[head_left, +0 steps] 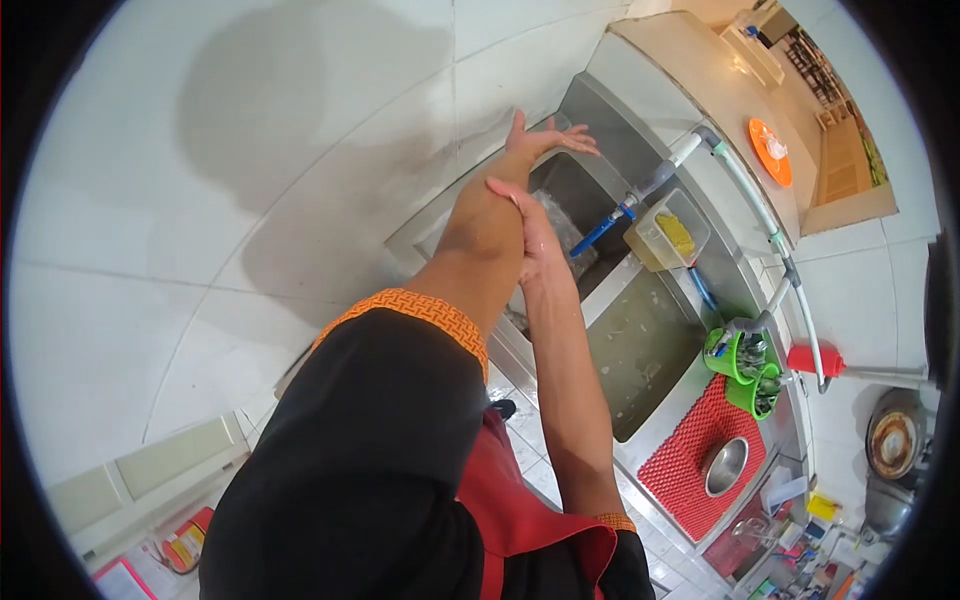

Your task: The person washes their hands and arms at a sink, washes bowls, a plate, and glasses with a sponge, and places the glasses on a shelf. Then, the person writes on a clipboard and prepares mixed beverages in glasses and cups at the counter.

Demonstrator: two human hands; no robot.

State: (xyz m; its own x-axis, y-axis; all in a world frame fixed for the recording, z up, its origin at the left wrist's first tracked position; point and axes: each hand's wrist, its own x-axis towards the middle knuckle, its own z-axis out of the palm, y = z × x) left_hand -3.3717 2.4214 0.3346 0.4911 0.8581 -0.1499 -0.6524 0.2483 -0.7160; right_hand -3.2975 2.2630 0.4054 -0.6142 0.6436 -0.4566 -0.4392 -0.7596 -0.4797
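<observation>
Left grip [553, 138] spread over the sink [608, 288], right grip [530, 230] clasping your left forearm [482, 215]; wetness could cause slipping.

No legible text (or numbers) anywhere.

Shadowed white tiled wall [130, 190] along short edge of steel tabletop [630, 458]; light tiled floor [531, 452] below front edge; tan ledge [685, 52] behind back edge.

a kitchen, judging by the steel double sink [607, 291], green cups [741, 399] of cutlery [768, 388], metal bowl [727, 467] and orange plate [783, 177].
</observation>
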